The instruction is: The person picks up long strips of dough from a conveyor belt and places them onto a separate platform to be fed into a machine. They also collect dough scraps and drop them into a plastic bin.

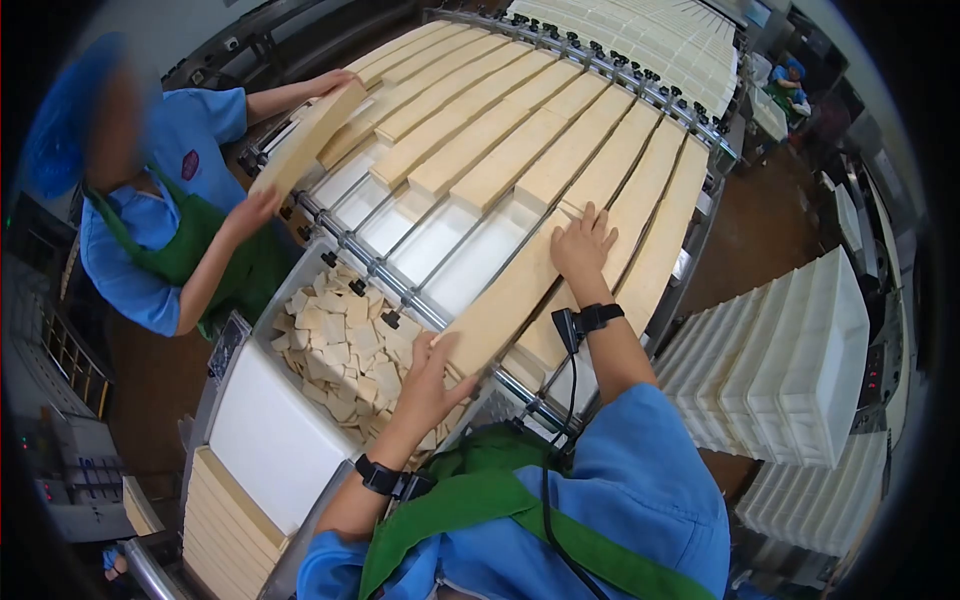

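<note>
A long pale-yellow slab (512, 290), thick and smooth-topped, lies lengthwise on the slatted rack. My left hand (428, 388) is closed around its near end, thumb on one side and fingers on the other. Farther up, my right hand (583, 245) rests with spread fingers on top, near the slab's far part and right edge. What lies under that palm is hidden. To the right are more long slabs (645, 175) side by side, with narrow dark gaps between them. Left of my slab, white surface (470, 262) shows between thin metal rods.
A co-worker (165, 215) at left holds another slab (310, 140) with both hands. Below the rack's metal rail (345, 240) a bin holds many pale cut pieces (345, 335). Stacked white trays (780, 355) stand at right. A stack of pale strips (225, 530) sits at lower left.
</note>
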`<state>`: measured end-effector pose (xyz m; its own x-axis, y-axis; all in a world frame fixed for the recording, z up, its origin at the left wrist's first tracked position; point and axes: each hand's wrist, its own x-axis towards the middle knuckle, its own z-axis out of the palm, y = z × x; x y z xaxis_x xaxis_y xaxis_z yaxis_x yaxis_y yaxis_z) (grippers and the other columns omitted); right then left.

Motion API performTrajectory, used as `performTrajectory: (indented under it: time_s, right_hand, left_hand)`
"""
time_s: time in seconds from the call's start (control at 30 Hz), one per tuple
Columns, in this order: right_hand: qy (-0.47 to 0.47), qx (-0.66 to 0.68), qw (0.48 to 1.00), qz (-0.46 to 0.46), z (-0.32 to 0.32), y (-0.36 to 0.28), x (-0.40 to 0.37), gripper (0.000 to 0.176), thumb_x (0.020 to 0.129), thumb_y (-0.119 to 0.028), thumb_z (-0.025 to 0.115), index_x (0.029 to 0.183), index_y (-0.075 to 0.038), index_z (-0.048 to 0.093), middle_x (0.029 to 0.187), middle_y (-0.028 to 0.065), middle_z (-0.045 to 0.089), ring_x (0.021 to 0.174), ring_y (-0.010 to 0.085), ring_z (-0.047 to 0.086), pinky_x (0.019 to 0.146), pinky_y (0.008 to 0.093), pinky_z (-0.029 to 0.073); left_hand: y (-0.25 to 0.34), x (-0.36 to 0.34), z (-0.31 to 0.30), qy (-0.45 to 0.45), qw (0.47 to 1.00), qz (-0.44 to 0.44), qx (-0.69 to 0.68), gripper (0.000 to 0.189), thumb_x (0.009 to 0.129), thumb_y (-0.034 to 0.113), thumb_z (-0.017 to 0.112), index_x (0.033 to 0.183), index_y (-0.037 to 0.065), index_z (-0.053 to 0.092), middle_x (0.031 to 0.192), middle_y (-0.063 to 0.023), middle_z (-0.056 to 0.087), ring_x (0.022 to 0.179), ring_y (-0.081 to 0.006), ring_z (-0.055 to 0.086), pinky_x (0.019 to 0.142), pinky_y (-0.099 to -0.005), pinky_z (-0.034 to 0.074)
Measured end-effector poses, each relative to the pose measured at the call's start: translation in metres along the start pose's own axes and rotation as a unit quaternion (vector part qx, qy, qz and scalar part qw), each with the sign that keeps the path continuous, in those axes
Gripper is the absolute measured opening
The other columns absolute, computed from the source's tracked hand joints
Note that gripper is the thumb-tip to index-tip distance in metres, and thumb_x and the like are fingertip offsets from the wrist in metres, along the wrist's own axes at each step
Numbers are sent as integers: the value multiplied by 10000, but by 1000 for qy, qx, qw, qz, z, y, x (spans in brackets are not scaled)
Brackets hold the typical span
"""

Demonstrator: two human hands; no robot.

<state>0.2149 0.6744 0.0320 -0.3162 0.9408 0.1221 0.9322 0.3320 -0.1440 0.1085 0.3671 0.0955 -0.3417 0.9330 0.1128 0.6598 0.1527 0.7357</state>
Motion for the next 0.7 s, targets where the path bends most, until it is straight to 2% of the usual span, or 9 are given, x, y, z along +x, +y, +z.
performTrajectory:
  time_s: [0.1, 0.2, 0.27, 0.33, 0.47, 0.53, 0.6, 0.67, 0.7]
  right_hand:
    - [109, -15, 994, -27, -8, -8, -20, 478, 839, -322, 498, 1179, 10, 544, 1453, 168, 281, 1349, 386, 200, 1066, 547, 155]
    - [85, 57, 986, -135, -21, -33, -61, 427, 807, -285, 557, 1137, -15, 555, 1380, 152, 392, 1291, 351, 327, 1029, 533, 229]
    - [-115, 257, 931, -232, -44, -49, -86, 376, 787, -258, 586, 1101, -54, 570, 1275, 139, 485, 1197, 326, 440, 962, 513, 299]
    - [-15, 301, 866, -400, -39, -59, -130, 311, 763, -219, 613, 1041, -82, 594, 1207, 134, 527, 1132, 311, 498, 911, 493, 331]
    - [12, 200, 871, -448, -36, -68, -165, 205, 787, -176, 580, 971, -111, 642, 1300, 106, 475, 1201, 311, 434, 960, 497, 307]
    - [22, 181, 874, -450, -40, -66, -168, 192, 798, -163, 563, 961, -115, 652, 1332, 91, 453, 1224, 312, 408, 979, 500, 296]
    - [-11, 171, 874, -455, -48, -70, -172, 188, 807, -155, 547, 952, -120, 661, 1358, 77, 432, 1240, 314, 386, 994, 502, 287]
    - [-2, 141, 877, -459, -51, -77, -177, 185, 802, -156, 552, 933, -86, 661, 1353, 113, 430, 1231, 335, 387, 996, 496, 289]
    - [-6, 118, 882, -456, -51, -82, -179, 185, 801, -157, 552, 925, -74, 661, 1353, 126, 428, 1230, 342, 385, 997, 494, 288]
  left_hand:
    - [-5, 11, 10, -46, 996, -11, -71, 600, 763, 152, 690, 1290, 86, 410, 1311, -223, 295, 1034, -361, 513, 868, -362, 451]
    - [-2, 14, 12, -60, 996, -12, -61, 575, 776, 87, 610, 1308, 98, 392, 1371, -228, 218, 1159, -385, 434, 868, -379, 456]
    - [-7, 9, 12, -46, 997, 6, -66, 580, 762, 44, 556, 1313, 108, 386, 1391, -225, 193, 1225, -390, 356, 918, -392, 428]
    - [-20, -1, 9, -26, 997, 7, -75, 588, 749, 16, 530, 1312, 96, 383, 1395, -235, 188, 1270, -399, 292, 954, -398, 409]
    - [-37, -27, -16, 45, 994, -38, -89, 622, 710, -13, 521, 1311, 52, 374, 1385, -252, 219, 1301, -396, 246, 1023, -395, 343]
    - [-71, -46, -19, 87, 996, -12, -30, 612, 732, -13, 534, 1317, 54, 367, 1379, -241, 243, 1296, -389, 267, 1039, -398, 316]
    - [-74, -66, -24, 119, 948, -166, -245, 561, 762, 0, 558, 1298, 54, 404, 1351, -236, 289, 1266, -383, 325, 1036, -412, 301]
    - [-109, -102, -30, 130, 981, -109, 91, 473, 782, 7, 574, 1241, 44, 465, 1275, -242, 366, 1181, -385, 417, 984, -417, 349]
    - [-112, -117, -34, 130, 976, -160, 64, 419, 779, 12, 580, 1190, 34, 502, 1224, -240, 411, 1134, -391, 442, 968, -415, 355]
